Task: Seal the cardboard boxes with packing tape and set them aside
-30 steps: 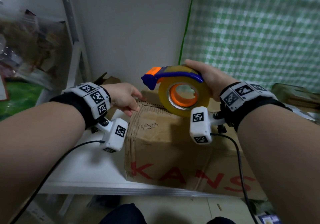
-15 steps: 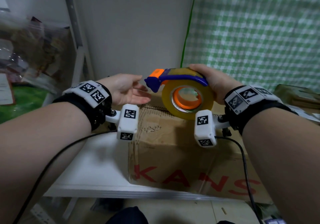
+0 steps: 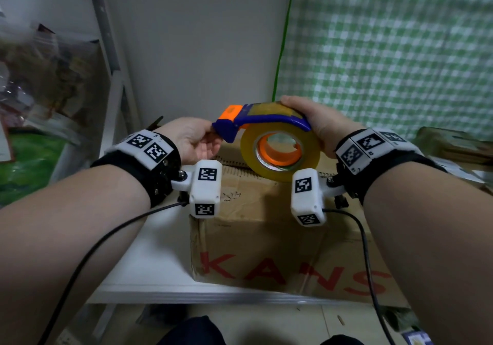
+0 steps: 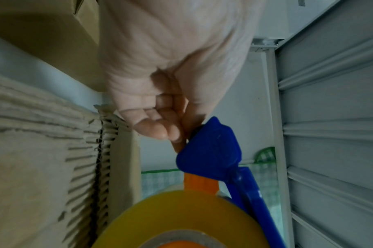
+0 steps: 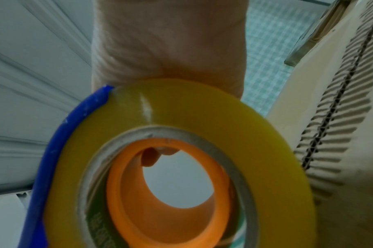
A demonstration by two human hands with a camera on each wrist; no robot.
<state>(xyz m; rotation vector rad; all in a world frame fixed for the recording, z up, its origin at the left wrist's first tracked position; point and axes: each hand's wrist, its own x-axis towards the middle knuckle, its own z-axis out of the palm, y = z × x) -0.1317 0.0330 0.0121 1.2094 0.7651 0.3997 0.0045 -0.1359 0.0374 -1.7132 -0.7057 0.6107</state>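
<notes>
Left hand now at dispenser nose

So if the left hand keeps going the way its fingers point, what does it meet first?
The blue nose of the tape dispenser. The left hand's fingertips already look to be at it, probably touching, though actual contact is hard to confirm.

A white shelf carries a worn cardboard box printed with red letters, standing at the shelf's front edge. More flattened cardboard lies at the right, behind the box.
</notes>
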